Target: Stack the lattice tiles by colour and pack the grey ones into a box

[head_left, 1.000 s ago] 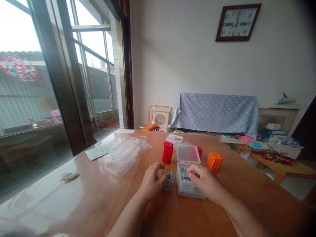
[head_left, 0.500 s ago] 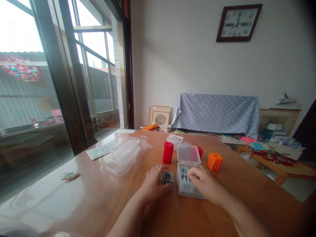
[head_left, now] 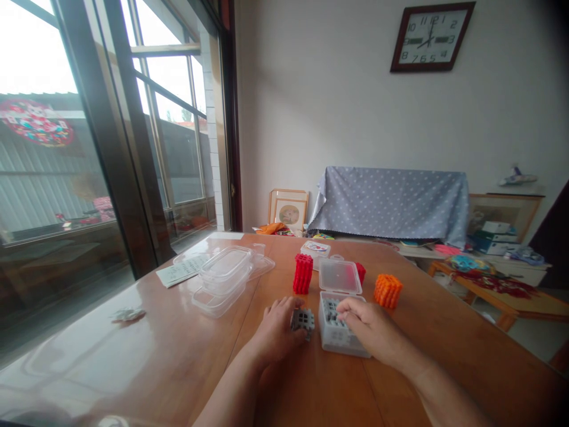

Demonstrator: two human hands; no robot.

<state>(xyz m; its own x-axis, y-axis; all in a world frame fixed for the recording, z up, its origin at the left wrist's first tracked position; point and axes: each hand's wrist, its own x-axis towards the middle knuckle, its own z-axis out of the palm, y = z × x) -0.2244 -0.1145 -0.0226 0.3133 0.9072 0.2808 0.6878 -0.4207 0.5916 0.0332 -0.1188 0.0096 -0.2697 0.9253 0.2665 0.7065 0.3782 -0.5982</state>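
Note:
My left hand [head_left: 279, 327] is curled round a small stack of grey plastic building pieces [head_left: 304, 322] with square window-like openings, which rests on the table. To its right stands a clear plastic box [head_left: 340, 343], its lid [head_left: 339, 277] hinged open toward the back. More grey building pieces [head_left: 331, 309] fill the inside of this box. The fingers of my right hand [head_left: 362, 320] are pinched together over the box's opening, among those pieces; whatever is between the fingertips is hidden. Behind my left hand rises an upright stack of red pieces [head_left: 303, 274].
An orange stack [head_left: 388, 290] stands to the right, with another red stack [head_left: 361, 273] partly behind the open lid. Clear containers [head_left: 224, 270] and a printed sheet [head_left: 178, 273] lie at the left. A small plastic packet [head_left: 128, 314] sits farther left on the wooden table [head_left: 311, 391].
Both hands stay nearly in place, the left on the grey stack and the right at the box. The view has shifted very slightly.

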